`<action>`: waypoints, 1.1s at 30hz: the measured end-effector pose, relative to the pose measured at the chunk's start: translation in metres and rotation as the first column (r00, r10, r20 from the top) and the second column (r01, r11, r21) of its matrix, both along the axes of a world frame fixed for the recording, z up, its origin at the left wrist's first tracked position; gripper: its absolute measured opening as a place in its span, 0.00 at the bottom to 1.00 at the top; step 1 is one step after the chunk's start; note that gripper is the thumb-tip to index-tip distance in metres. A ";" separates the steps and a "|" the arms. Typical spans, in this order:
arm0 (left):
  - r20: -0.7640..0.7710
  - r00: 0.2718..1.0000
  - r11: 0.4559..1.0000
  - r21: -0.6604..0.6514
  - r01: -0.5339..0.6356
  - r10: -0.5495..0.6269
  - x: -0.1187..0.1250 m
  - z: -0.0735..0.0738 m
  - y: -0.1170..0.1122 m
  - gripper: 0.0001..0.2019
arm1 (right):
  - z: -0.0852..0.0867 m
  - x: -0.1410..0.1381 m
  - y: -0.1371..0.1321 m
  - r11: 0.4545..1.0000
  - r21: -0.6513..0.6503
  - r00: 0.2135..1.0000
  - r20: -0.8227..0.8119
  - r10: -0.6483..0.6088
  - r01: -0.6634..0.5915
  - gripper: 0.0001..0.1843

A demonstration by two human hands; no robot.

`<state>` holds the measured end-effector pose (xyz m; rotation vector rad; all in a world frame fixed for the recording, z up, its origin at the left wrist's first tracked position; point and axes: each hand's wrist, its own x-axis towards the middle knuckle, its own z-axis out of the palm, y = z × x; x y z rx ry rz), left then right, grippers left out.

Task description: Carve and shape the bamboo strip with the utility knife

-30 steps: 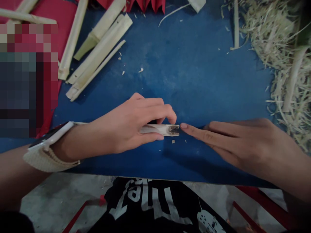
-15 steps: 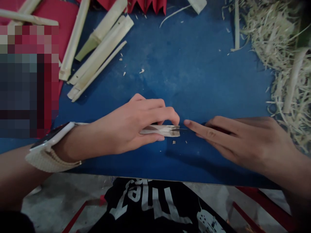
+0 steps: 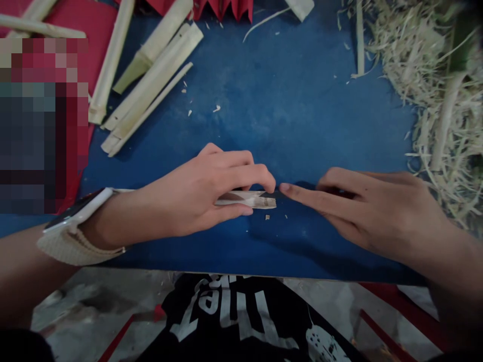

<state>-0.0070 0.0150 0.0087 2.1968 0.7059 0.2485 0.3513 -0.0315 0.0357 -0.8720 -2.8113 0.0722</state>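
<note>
My left hand (image 3: 219,186) presses a pale strip of split bamboo (image 3: 260,202) against the blue table. Its thumb lies on the near side and its bent fingers on the far side. The strip's right end sticks out past the fingers, and the rest runs under the palm and wrist. My right hand (image 3: 362,211) is closed, with the index finger stretched along what looks like a thin dark knife (image 3: 274,194). The blade tip is at the far corner of the strip's right end. Most of the knife is hidden by the hand.
Several split bamboo pieces (image 3: 156,75) lie at the upper left, partly over red sheets (image 3: 98,30). A heap of pale shavings (image 3: 426,100) spreads along the right side. Small chips (image 3: 267,217) lie near the strip. The table edge (image 3: 241,275) runs close to my body.
My right hand has shifted slightly left and away from me, bringing the dark blade to the strip's far corner. My left hand keeps its hold. The whole view has shifted a little.
</note>
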 end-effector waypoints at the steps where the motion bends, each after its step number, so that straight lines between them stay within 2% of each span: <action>1: 0.003 1.000 1.000 0.004 0.003 -0.003 0.000 0.000 0.000 0.13 | 0.000 -0.001 0.000 1.000 0.001 1.000 -0.009 -0.002 0.002 0.25; 7: 0.011 1.000 1.000 -0.010 0.005 -0.004 -0.002 0.000 0.001 0.13 | -0.004 -0.005 0.006 0.998 0.068 0.999 -0.044 0.015 -0.012 0.22; 13: 0.000 1.000 0.999 -0.032 -0.011 0.011 0.000 0.000 0.002 0.12 | -0.007 -0.004 0.016 0.990 0.130 0.996 -0.054 0.067 -0.059 0.26; 16: -0.010 1.000 0.999 -0.037 -0.010 0.010 0.001 0.002 0.002 0.11 | -0.011 -0.003 0.019 0.989 0.125 0.993 -0.076 0.087 -0.077 0.25; 21: -0.009 1.000 0.999 -0.034 -0.005 0.005 0.000 0.001 0.002 0.11 | -0.014 0.002 0.021 0.992 0.088 0.993 -0.063 0.100 -0.095 0.30; 26: 0.004 1.000 1.000 -0.001 0.015 -0.015 -0.003 -0.002 0.002 0.13 | -0.017 0.002 0.018 0.990 0.081 0.992 -0.050 0.118 -0.114 0.28; 30: 0.004 1.000 0.999 0.021 0.028 -0.028 -0.004 -0.004 0.001 0.16 | -0.026 0.001 0.012 0.996 0.052 0.995 -0.069 0.073 -0.069 0.29; 33: 0.024 0.999 0.999 0.048 0.026 -0.027 -0.003 -0.005 0.000 0.16 | -0.031 0.000 0.008 0.994 0.090 0.995 -0.083 0.062 -0.055 0.28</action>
